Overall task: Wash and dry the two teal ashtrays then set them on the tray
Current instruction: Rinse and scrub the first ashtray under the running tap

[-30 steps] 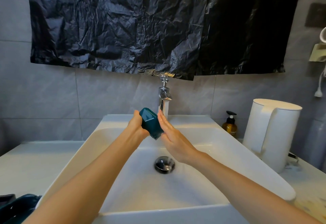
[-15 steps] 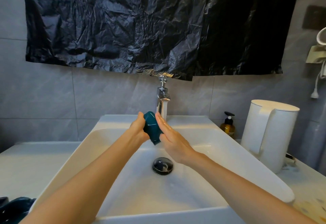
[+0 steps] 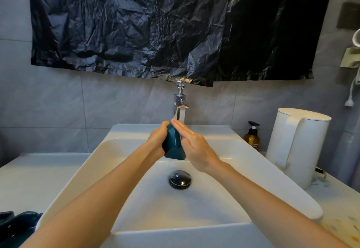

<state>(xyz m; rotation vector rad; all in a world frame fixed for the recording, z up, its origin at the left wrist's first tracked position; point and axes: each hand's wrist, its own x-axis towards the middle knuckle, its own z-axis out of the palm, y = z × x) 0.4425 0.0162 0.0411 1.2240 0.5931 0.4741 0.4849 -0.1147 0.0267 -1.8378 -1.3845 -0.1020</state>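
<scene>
I hold a teal faceted ashtray point(image 3: 173, 146) on edge over the white sink basin point(image 3: 243, 162), just under the chrome tap point(image 3: 180, 103), from which water runs. My left hand point(image 3: 157, 140) grips its left side with curled fingers. The straight fingers of my right hand point(image 3: 194, 148) lie flat against its right face. A second teal object point(image 3: 19, 226), partly cut off by the frame, lies at the bottom left corner on the counter. No tray can be made out.
A black drain plug point(image 3: 179, 179) sits in the basin floor. On the right counter stand an amber pump bottle point(image 3: 252, 137) and a tall white kettle point(image 3: 298, 146). A yellow patterned cloth point(image 3: 342, 230) lies at the bottom right. Black plastic sheeting point(image 3: 175, 25) covers the wall above.
The ashtray has turned in my hands from a tilted, face-up pose to standing on edge, and my right palm has slid up along its side.
</scene>
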